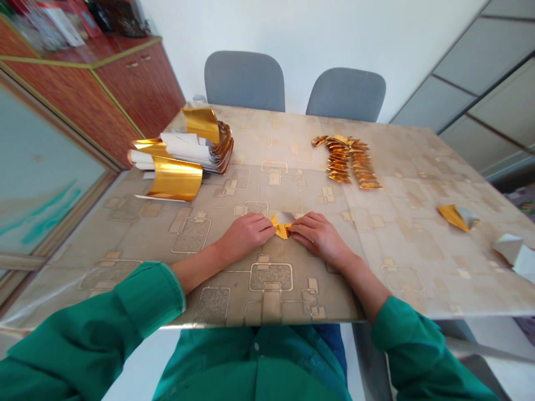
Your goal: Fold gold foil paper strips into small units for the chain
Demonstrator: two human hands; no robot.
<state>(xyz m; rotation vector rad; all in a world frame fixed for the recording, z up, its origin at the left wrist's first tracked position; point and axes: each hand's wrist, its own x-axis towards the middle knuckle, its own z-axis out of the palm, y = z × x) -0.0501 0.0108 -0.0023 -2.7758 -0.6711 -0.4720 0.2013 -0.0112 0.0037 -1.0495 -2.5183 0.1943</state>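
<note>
Between my two hands, over the middle of the table's near half, is a small piece of gold paper (283,229), partly folded, with a silvery-white face showing at its far side. My left hand (251,235) pinches its left edge, fingers closed. At its right edge, my right hand (320,236) grips the paper with bent fingers. The exact fold under the fingertips is hidden. Further back on the right stand two rows of folded gold paper pieces (345,159), nested one against another. A stack of curled gold paper sheets (179,175) with white backs lies at the back left.
A patterned cover lies over the table (267,301). Toward the right are a loose folded gold piece (457,217) and crumpled white paper (518,256). Two grey chairs (244,81) stand behind the table, and a reddish wooden cabinet (137,83) at the left.
</note>
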